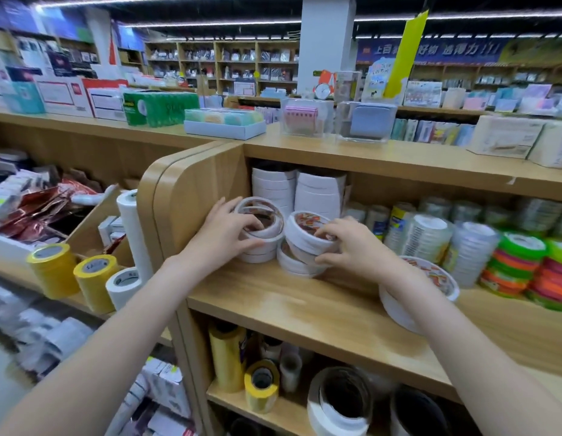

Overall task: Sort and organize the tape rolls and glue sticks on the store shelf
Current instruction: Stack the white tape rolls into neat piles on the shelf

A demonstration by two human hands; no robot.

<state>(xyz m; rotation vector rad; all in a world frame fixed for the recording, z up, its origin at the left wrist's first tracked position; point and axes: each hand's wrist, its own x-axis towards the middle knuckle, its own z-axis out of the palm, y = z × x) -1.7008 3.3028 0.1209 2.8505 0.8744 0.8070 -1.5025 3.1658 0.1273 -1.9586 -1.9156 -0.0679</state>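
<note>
Head view: left hand (229, 229) grips left stack of white tape rolls (261, 243); right hand (349, 243) grips tilted right stack (301, 247) on wooden shelf (273, 297).

Bare shelf board (305, 306) in front; white tape stacks (317, 193) behind, clear rolls (427, 237) crowding right.

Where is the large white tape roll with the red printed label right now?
In the head view, the large white tape roll lies on the middle shelf at right, partly hidden behind the right forearm, just left of the green and orange tape stacks.
</note>
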